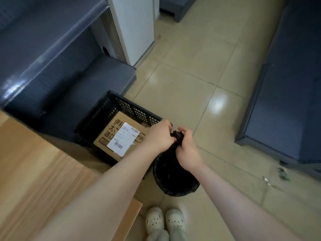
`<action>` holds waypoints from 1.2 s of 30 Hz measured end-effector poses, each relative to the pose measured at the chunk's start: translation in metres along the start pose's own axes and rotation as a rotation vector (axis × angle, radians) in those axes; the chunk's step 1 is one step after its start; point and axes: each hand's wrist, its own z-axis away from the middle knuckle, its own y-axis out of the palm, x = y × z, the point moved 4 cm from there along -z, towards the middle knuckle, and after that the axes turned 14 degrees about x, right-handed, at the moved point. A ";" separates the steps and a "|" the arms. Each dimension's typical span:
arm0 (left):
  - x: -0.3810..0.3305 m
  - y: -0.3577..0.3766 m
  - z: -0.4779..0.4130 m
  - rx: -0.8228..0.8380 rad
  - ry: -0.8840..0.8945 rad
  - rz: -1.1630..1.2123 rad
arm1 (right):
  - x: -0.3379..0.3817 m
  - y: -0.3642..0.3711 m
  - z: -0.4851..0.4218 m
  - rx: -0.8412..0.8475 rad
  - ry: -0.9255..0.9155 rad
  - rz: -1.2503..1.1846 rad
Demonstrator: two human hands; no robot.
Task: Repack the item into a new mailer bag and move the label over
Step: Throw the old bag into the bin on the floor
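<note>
Far left: light wood-grain table top (34, 171), near corner cut off by the frame. Behind it, dark blue-grey shelving (43, 58), with a white cabinet (135, 28) beside it. On the beige tiled floor (191, 75), hard against the shelving, is a black perforated plastic crate (107, 108). Inside lies a brown cardboard box (111, 129), printed face up, with a white shipping label (123, 139) stuck on top. The left forearm crosses the crate's near right corner and hides that end of the box.

Left hand (160, 136): fingers curled, pinching a crumpled black plastic bag (176, 136). Right hand (186, 148): curled round the same bunch from the other side. The hands nearly touch, just right of the crate.

Directly under them is a round black liner-covered bin (173, 178); can't tell if the bunched plastic is joined to it.

Bottom centre: white perforated clogs (154, 221). Right: dark blue platform (286, 84), with scraps (283, 174) on the floor at its near corner.
</note>
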 end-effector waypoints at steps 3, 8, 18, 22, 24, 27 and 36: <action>-0.003 0.022 -0.029 0.102 -0.061 -0.086 | -0.036 -0.005 -0.007 -0.023 0.074 -0.020; -0.011 0.059 -0.053 0.136 -0.158 0.007 | -0.076 -0.014 -0.008 -0.052 0.138 -0.056; 0.003 0.113 -0.066 0.044 -0.215 0.303 | -0.129 -0.013 -0.019 -0.016 0.209 -0.145; 0.021 0.131 -0.074 0.068 -0.213 0.356 | -0.153 0.000 -0.023 -0.010 0.247 -0.168; 0.029 0.138 -0.077 0.084 -0.220 0.374 | -0.163 0.007 -0.023 -0.005 0.266 -0.162; 0.039 0.148 -0.079 0.130 -0.246 0.397 | -0.174 0.015 -0.024 -0.001 0.294 -0.169; 0.045 0.155 -0.081 0.174 -0.270 0.512 | -0.188 0.032 -0.030 0.006 0.363 -0.259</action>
